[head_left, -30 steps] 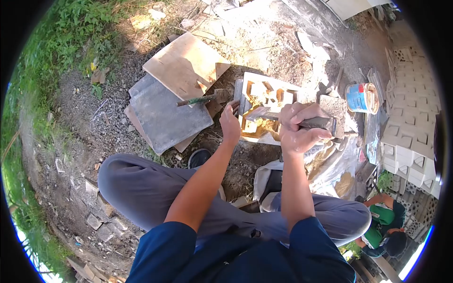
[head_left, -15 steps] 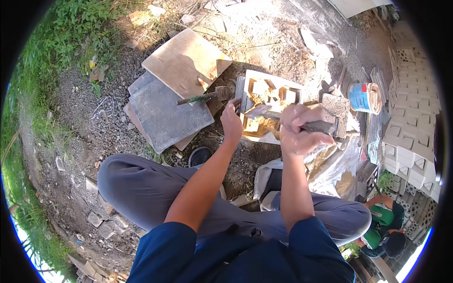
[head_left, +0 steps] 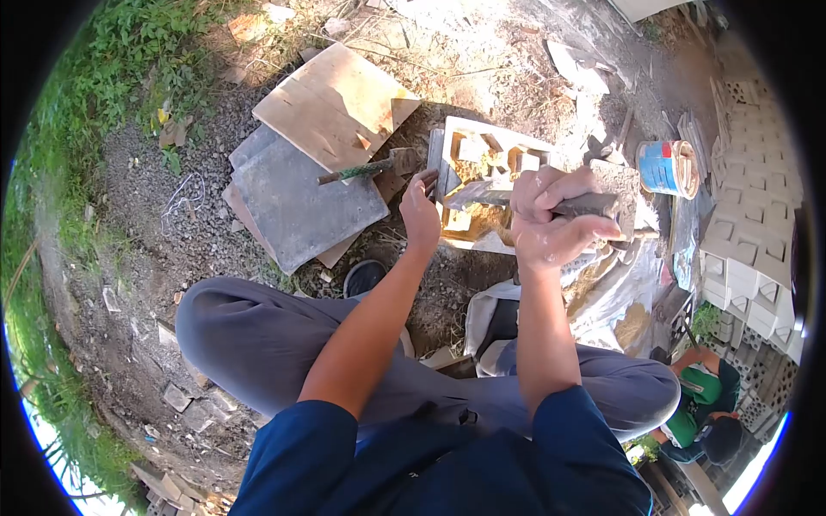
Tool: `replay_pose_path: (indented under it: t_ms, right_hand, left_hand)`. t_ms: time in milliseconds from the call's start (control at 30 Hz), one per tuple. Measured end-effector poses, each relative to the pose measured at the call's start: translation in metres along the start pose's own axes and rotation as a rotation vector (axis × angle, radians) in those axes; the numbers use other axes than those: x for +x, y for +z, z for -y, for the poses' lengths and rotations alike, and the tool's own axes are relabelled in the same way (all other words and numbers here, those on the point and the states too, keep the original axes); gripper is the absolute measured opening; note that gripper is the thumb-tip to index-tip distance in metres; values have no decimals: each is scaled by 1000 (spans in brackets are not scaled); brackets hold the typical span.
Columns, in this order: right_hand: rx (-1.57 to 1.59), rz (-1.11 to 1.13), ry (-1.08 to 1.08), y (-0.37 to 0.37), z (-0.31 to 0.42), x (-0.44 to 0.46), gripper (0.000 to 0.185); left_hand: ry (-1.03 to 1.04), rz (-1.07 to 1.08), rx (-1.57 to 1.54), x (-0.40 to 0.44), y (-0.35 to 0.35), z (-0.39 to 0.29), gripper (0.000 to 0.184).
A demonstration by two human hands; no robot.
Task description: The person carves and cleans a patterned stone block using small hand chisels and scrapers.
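My right hand point(head_left: 552, 215) is closed round the dark handle of a trowel point(head_left: 482, 194), thumb along the handle. The flat blade points left across a pale, box-like mold point(head_left: 529, 144) with several cavities holding yellowish, sandy material. Whether the blade touches the mold cannot be told. My left hand point(head_left: 419, 215) is at the mold's left edge, its fingers curled against the side; the fingertips are partly hidden. A hammer point(head_left: 366, 170) with a green-wrapped handle lies just left of the mold, its head near my left fingers.
Left of the mold lie a wooden board point(head_left: 335, 103) and grey slabs point(head_left: 310, 202). On the right stands a blue-and-white bucket point(head_left: 658, 169) before stacked pale blocks point(head_left: 744, 224). A whitish sack point(head_left: 607, 292) with sandy material lies nearby. Another person point(head_left: 701, 396) is at lower right.
My right hand and the trowel have shifted slightly away from me and to the right, and the blade shows flatter. My left hand stays at the mold's left edge.
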State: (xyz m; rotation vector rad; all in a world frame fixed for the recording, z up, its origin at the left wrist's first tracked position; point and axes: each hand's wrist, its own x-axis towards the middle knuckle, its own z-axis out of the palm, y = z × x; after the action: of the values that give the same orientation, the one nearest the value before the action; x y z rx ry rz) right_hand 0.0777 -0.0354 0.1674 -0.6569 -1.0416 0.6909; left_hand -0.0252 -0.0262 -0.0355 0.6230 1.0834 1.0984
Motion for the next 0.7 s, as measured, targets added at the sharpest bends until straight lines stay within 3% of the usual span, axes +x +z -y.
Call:
replay_pose_path:
  t_ms: [67, 200, 233, 267, 367, 433, 567, 700]
  right_hand:
    - [-125, -236, 107, 5, 2, 15, 70]
    - [-84, -85, -37, -1, 7, 3, 69]
    - [-269, -112, 113, -1, -3, -5, 79]
    - [-355, -171, 86, 1, -17, -10, 78]
    - [-261, -213, 111, 5, 3, -5, 78]
    - [-53, -90, -4, -2, 5, -7, 78]
    - [-233, -187, 158, 5, 13, 4, 81]
    - [-28, -163, 25, -5, 15, -8, 77]
  left_hand:
    - [4, -21, 34, 1, 6, -8, 46]
    - [-46, -30, -70, 5, 6, -6, 45]
    - [18, -8, 21, 7, 2, -1, 45]
    - [19, -3, 25, 6, 0, 4, 45]
    - [2, -21, -18, 7, 2, 3, 46]
    - [8, -27, 9, 12, 4, -2, 46]
    - [-1, -22, 57, 3, 4, -2, 46]
    - [14, -38, 55, 7, 2, 0, 45]
